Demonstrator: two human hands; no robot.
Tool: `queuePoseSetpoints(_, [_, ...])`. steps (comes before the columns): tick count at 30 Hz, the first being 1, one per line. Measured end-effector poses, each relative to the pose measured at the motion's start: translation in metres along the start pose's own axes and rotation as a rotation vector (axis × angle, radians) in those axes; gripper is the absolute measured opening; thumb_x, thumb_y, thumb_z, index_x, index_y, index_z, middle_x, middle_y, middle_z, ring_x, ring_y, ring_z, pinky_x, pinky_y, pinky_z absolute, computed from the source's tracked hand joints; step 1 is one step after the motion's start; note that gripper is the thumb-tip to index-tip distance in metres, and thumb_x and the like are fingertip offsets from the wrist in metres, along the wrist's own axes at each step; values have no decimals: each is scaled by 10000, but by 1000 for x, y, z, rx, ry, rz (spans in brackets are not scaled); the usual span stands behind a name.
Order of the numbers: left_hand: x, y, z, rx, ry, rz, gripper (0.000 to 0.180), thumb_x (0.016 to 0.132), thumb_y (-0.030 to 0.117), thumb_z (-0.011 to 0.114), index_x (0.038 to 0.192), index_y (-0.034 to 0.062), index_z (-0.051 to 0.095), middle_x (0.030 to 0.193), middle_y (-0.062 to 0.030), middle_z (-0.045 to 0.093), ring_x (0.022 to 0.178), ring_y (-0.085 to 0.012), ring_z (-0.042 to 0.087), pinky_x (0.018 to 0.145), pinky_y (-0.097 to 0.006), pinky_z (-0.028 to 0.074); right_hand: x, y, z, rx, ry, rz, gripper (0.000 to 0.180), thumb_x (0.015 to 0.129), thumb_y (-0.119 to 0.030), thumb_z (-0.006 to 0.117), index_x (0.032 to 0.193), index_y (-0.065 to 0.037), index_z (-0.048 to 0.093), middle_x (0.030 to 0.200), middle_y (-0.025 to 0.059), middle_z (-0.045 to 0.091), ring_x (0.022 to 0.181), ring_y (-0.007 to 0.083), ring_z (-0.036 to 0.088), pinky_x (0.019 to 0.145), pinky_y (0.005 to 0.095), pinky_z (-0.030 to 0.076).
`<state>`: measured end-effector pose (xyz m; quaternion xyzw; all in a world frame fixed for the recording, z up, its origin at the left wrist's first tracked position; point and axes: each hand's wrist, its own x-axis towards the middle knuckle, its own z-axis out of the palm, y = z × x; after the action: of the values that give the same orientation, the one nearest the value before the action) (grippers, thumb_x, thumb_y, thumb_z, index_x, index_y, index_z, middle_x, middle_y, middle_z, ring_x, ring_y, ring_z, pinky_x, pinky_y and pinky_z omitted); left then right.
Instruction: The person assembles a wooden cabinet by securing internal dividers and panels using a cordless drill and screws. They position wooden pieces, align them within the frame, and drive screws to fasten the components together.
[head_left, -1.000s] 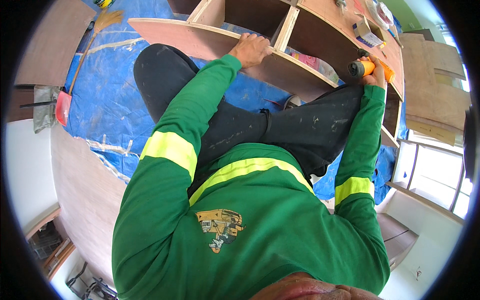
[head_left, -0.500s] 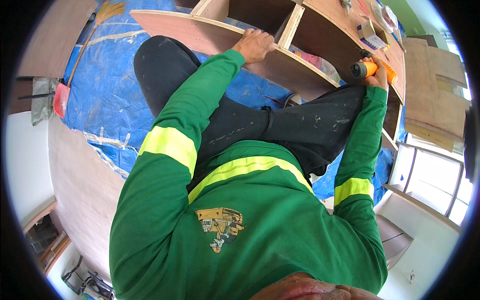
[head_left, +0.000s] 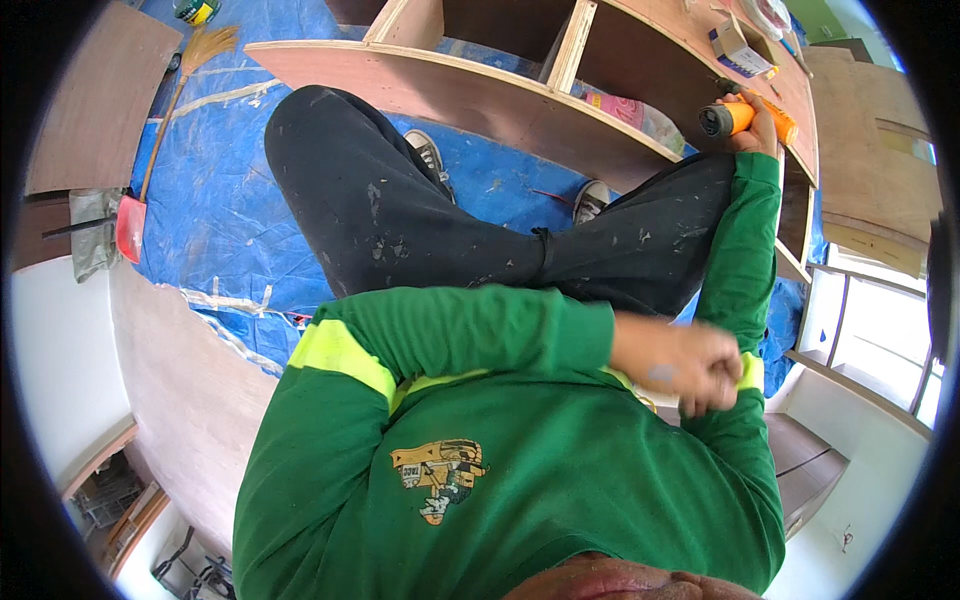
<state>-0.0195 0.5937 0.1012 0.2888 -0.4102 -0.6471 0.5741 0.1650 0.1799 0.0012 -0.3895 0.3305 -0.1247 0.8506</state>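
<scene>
An orange and black cordless drill (head_left: pixel 742 118) is gripped in my right hand (head_left: pixel 762 130), beside the upper right part of a plywood cabinet frame (head_left: pixel 480 90). The far end of the drill partly disappears behind the hand and the cabinet edge. Across my body, my left hand (head_left: pixel 685 362) is in front of my right sleeve, smeared by motion. Its fingers look bent, but whether they hold anything cannot be made out.
Blue tarpaulin (head_left: pixel 230 200) covers the floor around my feet. A broom (head_left: pixel 170 110) and red dustpan (head_left: pixel 130 228) are at the left. On the cabinet stands a small open box (head_left: pixel 742 50). A pink-printed plastic bag (head_left: pixel 630 112) lies inside a compartment.
My left hand has let go of the cabinet's edge and swung down and right across my body. My right hand still holds the drill in nearly the same place.
</scene>
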Motion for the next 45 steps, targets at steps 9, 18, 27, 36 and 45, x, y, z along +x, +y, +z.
queuePoseSetpoints(9, [27, -58, 6, -329, 13, -336, 316, 945, 94, 764, 1195, -94, 724, 1049, -165, 786, 974, -211, 776, 849, -331, 642, 23, 1, -14, -3, 51, -7, 328, 984, -71, 710, 1236, -31, 504, 957, 188, 697, 771, 333, 732, 820, 608, 648])
queuePoseSetpoints(18, [32, -50, 32, -295, -281, -303, 384, 986, 187, 737, 1283, -56, 726, 1182, -136, 783, 1016, -205, 732, 920, -377, 601, 4, 14, 16, -29, 16, -16, 240, 972, -55, 742, 1138, -17, 572, 888, 164, 694, 761, 322, 718, 813, 549, 649])
queuePoseSetpoints(27, [24, -49, 30, -72, -74, -301, 241, 993, 161, 730, 1147, -15, 789, 1041, -97, 805, 931, -179, 748, 827, -332, 614, -13, 24, 40, -19, -29, 1, 264, 993, -69, 715, 1202, -26, 559, 886, 147, 677, 763, 295, 710, 749, 546, 649])
queuePoseSetpoints(36, [-38, 7, -16, 250, -74, -60, 270, 1057, 245, 708, 1101, -18, 750, 997, -83, 790, 941, -147, 721, 881, -326, 564, -23, 24, 38, 75, -48, -22, 290, 981, -78, 742, 1218, -32, 582, 896, 129, 694, 754, 283, 733, 767, 535, 652])
queuePoseSetpoints(45, [-174, 0, -120, 883, 744, -236, 202, 1040, 183, 708, 1132, 9, 755, 1047, -124, 761, 1001, -221, 720, 939, -358, 557, -42, 24, 32, 75, -87, -77, 267, 990, -111, 741, 1200, -20, 602, 889, 121, 693, 739, 254, 720, 774, 489, 666])
